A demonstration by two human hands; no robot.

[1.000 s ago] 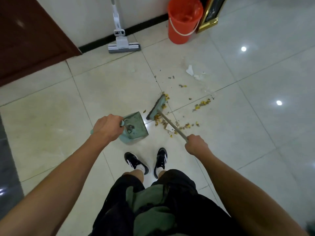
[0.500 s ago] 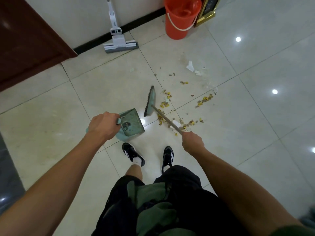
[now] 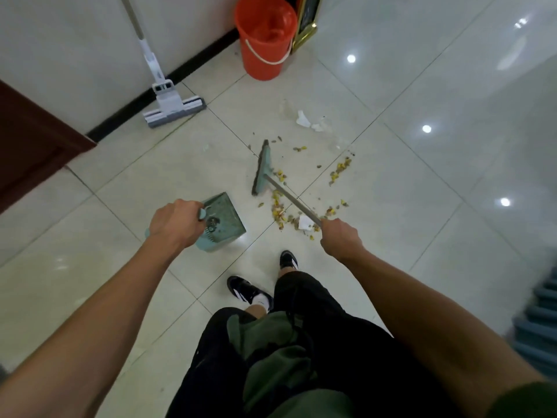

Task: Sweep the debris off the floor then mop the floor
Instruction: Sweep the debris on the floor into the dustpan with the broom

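Broom head (image 3: 262, 168) has swung up toward frame centre, past the debris (image 3: 283, 211), so with right hand (image 3: 340, 238) gripping its handle and left hand (image 3: 174, 223) gripping the dustpan (image 3: 224, 218) (lower left of the crumbs), a hard pull could scatter bits past the pan.

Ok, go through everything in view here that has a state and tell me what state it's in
Left hand: grips the dustpan handle.
Right hand: grips the broom handle.
Dustpan: on the floor, a little debris inside.
Broom: head down on the tiles beside the debris.
Debris: scattered, not yet swept up.
Mop: leaning against the wall, unused.
Bucket: upright by the wall.
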